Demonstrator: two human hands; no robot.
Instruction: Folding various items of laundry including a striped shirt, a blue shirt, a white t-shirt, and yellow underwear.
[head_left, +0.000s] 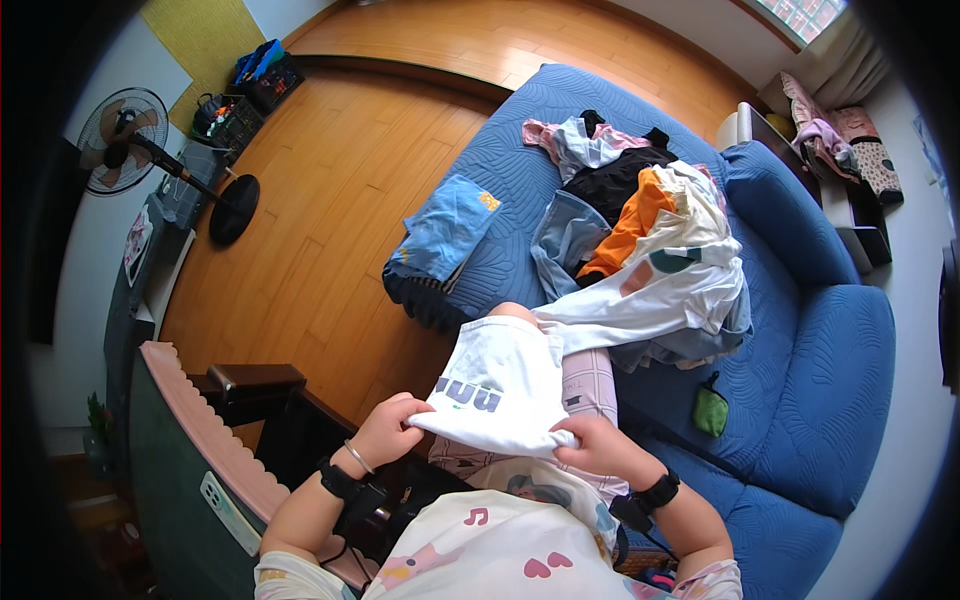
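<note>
A white garment with dark printed lettering (504, 367) lies spread over my lap. My left hand (390, 429) pinches its near left corner, and my right hand (600, 448) grips the near right corner. Just beyond the right side, a white piece of clothing with green and brown patches (645, 300) reaches from the clothes heap to my knee. Orange cloth (628, 225), black cloth (611, 182) and denim (566, 236) show in that heap. Folded blue clothing (446, 229) rests on the sofa's left edge, on top of darker pieces.
The blue sofa (810, 420) spans the right side, with a small green pouch (709, 407) on its seat. At left are a pink-edged table (172, 450) bearing a phone (229, 514), a standing fan (120, 142) and black crates (236, 124) on the wooden floor.
</note>
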